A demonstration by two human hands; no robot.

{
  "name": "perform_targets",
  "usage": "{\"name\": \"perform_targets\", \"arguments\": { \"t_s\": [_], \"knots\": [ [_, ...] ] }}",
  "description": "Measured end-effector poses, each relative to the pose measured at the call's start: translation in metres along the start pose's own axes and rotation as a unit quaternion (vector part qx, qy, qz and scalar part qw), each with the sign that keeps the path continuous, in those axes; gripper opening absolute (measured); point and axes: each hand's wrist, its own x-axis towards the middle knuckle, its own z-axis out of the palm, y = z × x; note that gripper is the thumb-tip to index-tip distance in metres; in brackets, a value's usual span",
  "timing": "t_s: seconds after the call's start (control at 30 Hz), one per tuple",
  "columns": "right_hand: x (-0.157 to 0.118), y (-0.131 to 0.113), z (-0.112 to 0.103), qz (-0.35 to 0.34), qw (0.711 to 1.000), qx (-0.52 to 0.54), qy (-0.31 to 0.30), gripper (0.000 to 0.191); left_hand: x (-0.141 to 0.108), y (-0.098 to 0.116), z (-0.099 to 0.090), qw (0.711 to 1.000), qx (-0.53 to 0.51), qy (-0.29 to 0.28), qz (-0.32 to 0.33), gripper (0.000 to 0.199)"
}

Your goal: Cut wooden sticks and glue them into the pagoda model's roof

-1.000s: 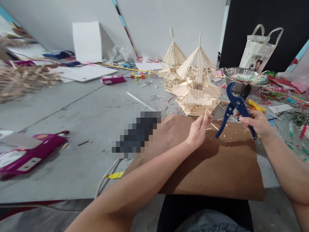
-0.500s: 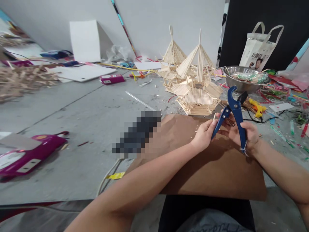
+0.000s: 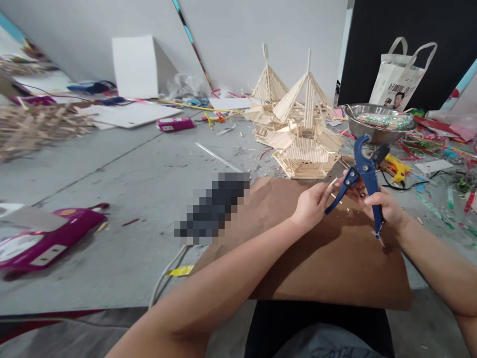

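My right hand (image 3: 385, 206) is closed on a pair of blue-handled cutters (image 3: 368, 174), held upright with the jaws at the top and the handles spread. Between the fingers of my left hand (image 3: 311, 206) is a short wooden stick (image 3: 333, 183), close beside the cutters' left handle. Both hands are above a brown paper sheet (image 3: 316, 263), on which small stick pieces lie. Just beyond it stands a model pavilion (image 3: 307, 149) made of pale sticks, with pointed roofs. My left fingertips partly overlap the cutters, so their exact contact is hidden.
A metal bowl (image 3: 380, 129) with wrapped sticks stands at the back right, near a yellow glue gun (image 3: 399, 166) and plastic scraps. Purple power strips (image 3: 55, 238) lie at the left. A pixelated dark object (image 3: 212, 204) rests left of the paper; a stick pile (image 3: 40, 124) is far left.
The cutters' jaws have opened wider and shifted slightly right. The stick in my left hand now leans more to the right. The whole view has moved slightly.
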Motion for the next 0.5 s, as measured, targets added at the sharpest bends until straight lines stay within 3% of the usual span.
{"name": "perform_targets", "arguments": {
  "t_s": [0.1, 0.2, 0.33, 0.5],
  "knots": [
    [0.001, -0.003, -0.012, -0.048, 0.988, -0.127, 0.072, 0.036, 0.002, 0.001, -0.008, 0.999, -0.005, 0.032, 0.008, 0.033],
    [0.005, 0.001, -0.021, -0.09, 0.934, -0.32, 0.135, 0.042, 0.003, 0.002, -0.015, 0.997, -0.016, 0.05, 0.048, 0.032],
    [0.009, 0.012, -0.022, -0.162, 0.872, -0.454, 0.088, 0.049, 0.003, 0.001, -0.019, 0.995, -0.02, 0.055, 0.086, 0.033],
    [0.006, 0.017, -0.014, -0.169, 0.863, -0.477, 0.015, 0.058, 0.002, 0.0, -0.018, 0.992, -0.031, 0.043, 0.114, 0.033]
  ]
}}
